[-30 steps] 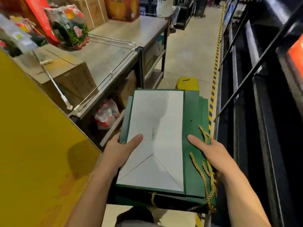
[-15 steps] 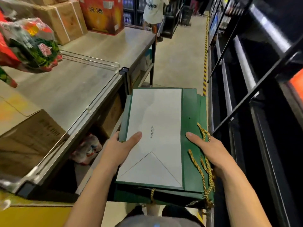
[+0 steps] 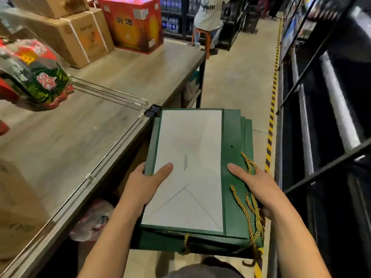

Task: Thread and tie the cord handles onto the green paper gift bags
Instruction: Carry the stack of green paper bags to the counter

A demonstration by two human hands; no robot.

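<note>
I carry a flat stack of folded green paper gift bags [image 3: 230,177] in front of me; the top one shows a white panel with a triangular fold line. My left hand [image 3: 144,183] grips the stack's left edge, thumb on the white panel. My right hand [image 3: 255,183] holds the right edge, thumb on the green paper. Gold twisted cord handles [image 3: 252,213] hang along the right side, under and beside my right hand, and a short piece of cord pokes out at the near edge.
A grey table [image 3: 84,133] runs along my left, carrying cardboard boxes [image 3: 76,37], a red box [image 3: 132,23] and a red-green packet [image 3: 36,77]. Black shelving [image 3: 321,117] lines the right. A person [image 3: 208,15] on an orange stool is ahead in the aisle.
The view has moved forward along the aisle; the table and boxes have slid past on the left. Both hands keep the same hold on the stack.
</note>
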